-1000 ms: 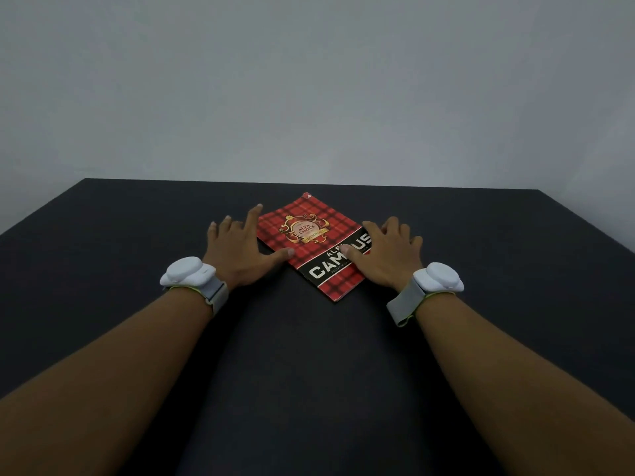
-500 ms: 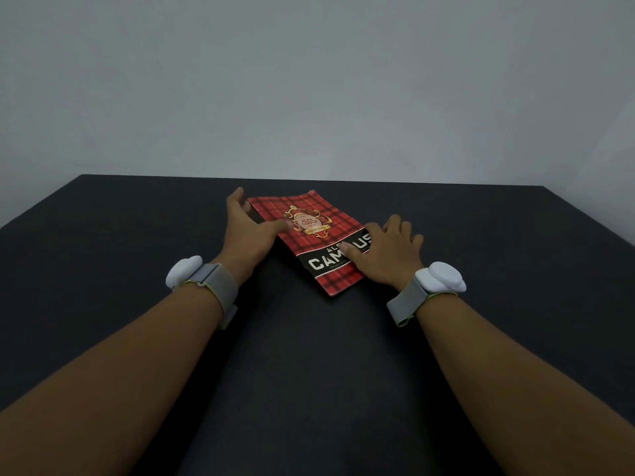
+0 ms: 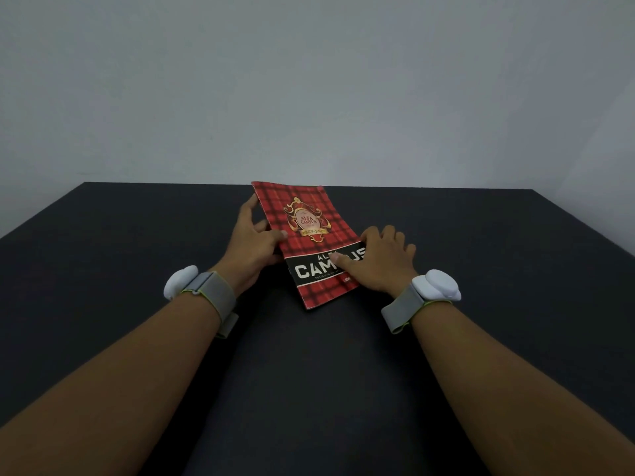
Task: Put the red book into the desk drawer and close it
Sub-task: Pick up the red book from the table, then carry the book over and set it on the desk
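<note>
The red book (image 3: pixel 302 214), a thin tartan-covered notebook with a gold crest and a black band reading CAMPUS, is tilted up off the black desk (image 3: pixel 309 389), its far edge raised. My left hand (image 3: pixel 252 247) grips its left edge, thumb on the cover and fingers behind. My right hand (image 3: pixel 378 261) rests palm down over the book's right side, thumb on the black band. The near corner of the book still touches the desk. No drawer is in view.
The desk top stretches wide to both sides and towards me, ending at a far edge against a plain grey wall (image 3: pixel 309 91). Both wrists wear grey straps with white pods (image 3: pixel 436 285).
My left hand turned from flat beside the book to gripping its left edge, and the book has been lifted and tilted up at its far end. My right hand has stayed on the book.
</note>
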`<move>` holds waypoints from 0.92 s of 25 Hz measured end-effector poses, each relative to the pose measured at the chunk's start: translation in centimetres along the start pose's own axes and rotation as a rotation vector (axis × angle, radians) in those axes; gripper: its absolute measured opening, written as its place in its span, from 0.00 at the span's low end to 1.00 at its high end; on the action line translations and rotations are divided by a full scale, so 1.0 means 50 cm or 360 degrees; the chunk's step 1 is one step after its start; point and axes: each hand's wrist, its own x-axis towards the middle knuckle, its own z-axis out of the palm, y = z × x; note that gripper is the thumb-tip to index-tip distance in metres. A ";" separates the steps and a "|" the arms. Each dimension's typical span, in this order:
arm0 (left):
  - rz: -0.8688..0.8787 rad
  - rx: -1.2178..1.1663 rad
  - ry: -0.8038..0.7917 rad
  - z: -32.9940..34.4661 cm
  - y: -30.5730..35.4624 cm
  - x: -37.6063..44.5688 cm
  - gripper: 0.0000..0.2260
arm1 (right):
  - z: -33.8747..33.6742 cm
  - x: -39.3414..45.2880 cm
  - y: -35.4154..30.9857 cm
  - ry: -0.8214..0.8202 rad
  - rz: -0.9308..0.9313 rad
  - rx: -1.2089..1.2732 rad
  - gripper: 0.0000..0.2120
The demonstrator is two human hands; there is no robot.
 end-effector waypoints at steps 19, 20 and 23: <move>0.0551 0.0232 -0.0089 -0.009 0.140 -0.130 0.21 | -0.108 -0.100 -0.042 0.0258 -0.0274 0.1501 0.18; 0.0570 0.0237 -0.0094 -0.007 0.149 -0.140 0.21 | -0.117 -0.110 -0.043 0.0280 -0.0292 0.1505 0.18; 0.0604 0.0258 -0.0106 -0.002 0.168 -0.158 0.21 | -0.139 -0.127 -0.047 0.0324 -0.0318 0.1538 0.18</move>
